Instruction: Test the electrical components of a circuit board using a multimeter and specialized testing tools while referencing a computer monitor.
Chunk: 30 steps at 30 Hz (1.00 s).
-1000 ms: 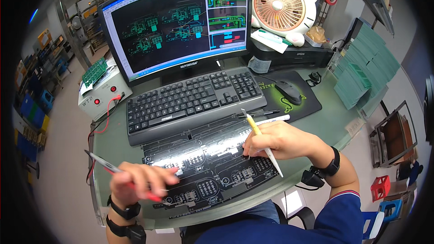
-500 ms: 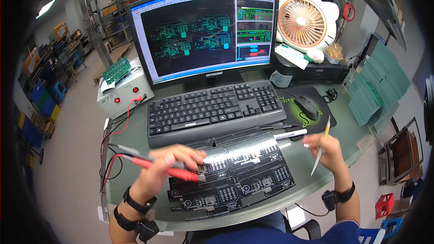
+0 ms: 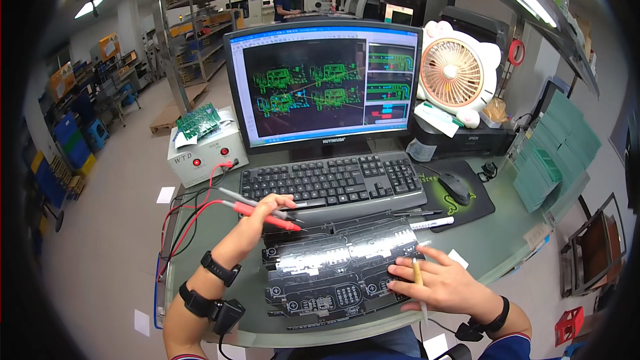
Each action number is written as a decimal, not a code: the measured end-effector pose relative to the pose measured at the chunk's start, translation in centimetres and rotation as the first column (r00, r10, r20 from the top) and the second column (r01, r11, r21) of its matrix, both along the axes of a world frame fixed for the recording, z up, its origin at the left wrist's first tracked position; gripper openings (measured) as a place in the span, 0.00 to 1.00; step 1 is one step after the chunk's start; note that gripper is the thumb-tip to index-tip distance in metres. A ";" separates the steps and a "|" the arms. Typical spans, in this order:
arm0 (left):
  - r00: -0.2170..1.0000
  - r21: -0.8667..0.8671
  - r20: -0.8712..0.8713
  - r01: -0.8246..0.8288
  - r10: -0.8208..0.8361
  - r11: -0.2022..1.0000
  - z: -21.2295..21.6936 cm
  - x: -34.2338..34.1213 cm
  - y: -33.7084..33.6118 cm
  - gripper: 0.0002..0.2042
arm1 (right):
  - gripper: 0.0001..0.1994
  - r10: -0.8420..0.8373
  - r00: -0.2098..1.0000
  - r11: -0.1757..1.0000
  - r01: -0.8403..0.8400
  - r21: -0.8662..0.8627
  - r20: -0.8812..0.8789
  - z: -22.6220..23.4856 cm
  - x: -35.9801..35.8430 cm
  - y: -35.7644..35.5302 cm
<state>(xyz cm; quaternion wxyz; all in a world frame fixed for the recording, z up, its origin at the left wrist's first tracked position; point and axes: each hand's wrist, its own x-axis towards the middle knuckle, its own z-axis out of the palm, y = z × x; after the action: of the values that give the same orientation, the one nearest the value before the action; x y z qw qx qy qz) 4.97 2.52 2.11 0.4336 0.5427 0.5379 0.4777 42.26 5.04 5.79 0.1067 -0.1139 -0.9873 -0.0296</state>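
My left hand (image 3: 265,209) holds a pair of test probes, a red probe (image 3: 270,216) and a grey probe (image 3: 250,198). Their tips hang over the gap between the keyboard and the upper left of a black printed circuit board panel (image 3: 353,270). White pads and outlines repeat across this panel, and glare covers its middle. On the panel's right side rest the spread fingers of my right hand (image 3: 443,285). A thin stick-like tool (image 3: 417,273), yellow and white, is tucked between those fingers, pointing down toward the table's near edge.
Behind the panel lies a black keyboard (image 3: 327,183), with a monitor (image 3: 303,87) showing a board layout. A mouse (image 3: 454,189), a marker pen (image 3: 432,223) and a fan (image 3: 453,72) are at right. Probe wires run to a white box (image 3: 207,155). A person (image 3: 283,1) stands far back.
My left hand has lifted the probes off the panel toward the keyboard. My right hand has come left onto the panel with the stick tool. The view tilts up; the screen's layout turned from cyan to green.
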 end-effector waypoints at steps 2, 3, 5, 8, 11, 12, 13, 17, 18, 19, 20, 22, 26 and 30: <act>0.993 0.110 0.117 -0.041 0.028 0.993 0.9 -0.7 -0.9 0.22 | 0.18 0.031 1.000 0.999 -0.031 0.037 -0.003 0.0 -0.1 -0.1; 0.976 0.116 0.206 -0.090 0.065 0.989 1.5 -0.9 -1.6 0.22 | 0.18 0.039 0.999 0.997 -0.037 0.075 -0.025 0.5 0.0 -0.2; 0.915 0.193 0.402 -0.114 0.027 0.975 2.5 -1.6 -2.9 0.23 | 0.18 0.051 0.998 0.992 -0.045 0.117 -0.047 1.5 0.0 -0.1; 0.773 0.223 0.628 -0.287 0.088 0.932 4.3 -1.2 -3.9 0.24 | 0.17 -0.003 0.931 0.986 0.065 0.157 -0.366 3.4 0.2 1.6; 0.786 0.261 0.609 -0.324 0.105 0.909 6.2 1.3 -3.7 0.25 | 0.12 -0.380 0.712 0.916 0.199 -0.349 -0.590 4.5 0.8 3.3; 0.849 0.328 0.528 -0.209 0.004 0.921 5.9 1.6 -3.5 0.26 | 0.11 -0.491 0.622 0.842 0.161 -0.514 -0.610 4.9 0.4 4.0; 0.877 0.325 0.480 -0.159 -0.017 0.932 6.5 3.4 -3.5 0.27 | 0.11 -0.608 0.526 0.744 0.114 -0.659 -0.595 5.1 0.1 4.3; 0.839 0.172 0.507 0.126 -0.197 0.977 6.3 7.8 -2.6 0.27 | 0.13 -0.739 0.435 0.313 -0.454 -0.834 -0.514 1.1 -2.7 3.9; 0.810 0.144 0.544 0.168 -0.220 0.975 5.6 8.0 -1.8 0.24 | 0.13 -0.750 0.449 0.259 -0.477 -0.840 -0.486 0.1 -3.6 3.3; 0.790 0.100 0.590 0.134 -0.167 0.986 5.7 8.6 -1.7 0.23 | 0.13 -0.762 0.460 0.203 -0.498 -0.843 -0.456 -0.8 -4.0 2.7; 0.813 0.071 0.573 0.077 -0.104 0.994 5.5 8.5 -1.1 0.23 | 0.13 -0.723 0.533 0.188 -0.462 -0.867 -0.440 -1.6 -3.7 2.5; 0.825 0.036 0.564 -0.049 0.020 0.998 4.2 7.1 0.1 0.22 | 0.09 -0.629 0.643 0.383 -0.234 -0.894 -0.438 -0.8 -2.4 2.6; 0.916 -0.147 0.394 0.142 -0.074 0.979 5.4 4.2 1.7 0.20 | 0.19 -0.610 0.321 0.743 -0.089 -0.664 -0.725 -0.9 4.6 5.7; 0.968 -0.270 0.098 0.251 -0.233 0.929 4.5 4.5 2.7 0.19 | 0.18 -0.669 0.228 0.676 -0.208 -0.707 -0.707 1.1 3.0 5.4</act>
<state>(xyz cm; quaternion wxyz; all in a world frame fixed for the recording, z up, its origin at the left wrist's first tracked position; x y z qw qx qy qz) 9.49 5.26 6.63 0.5788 0.5221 0.5149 0.3567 45.25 10.49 6.85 0.6181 -0.3000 -0.6117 0.3920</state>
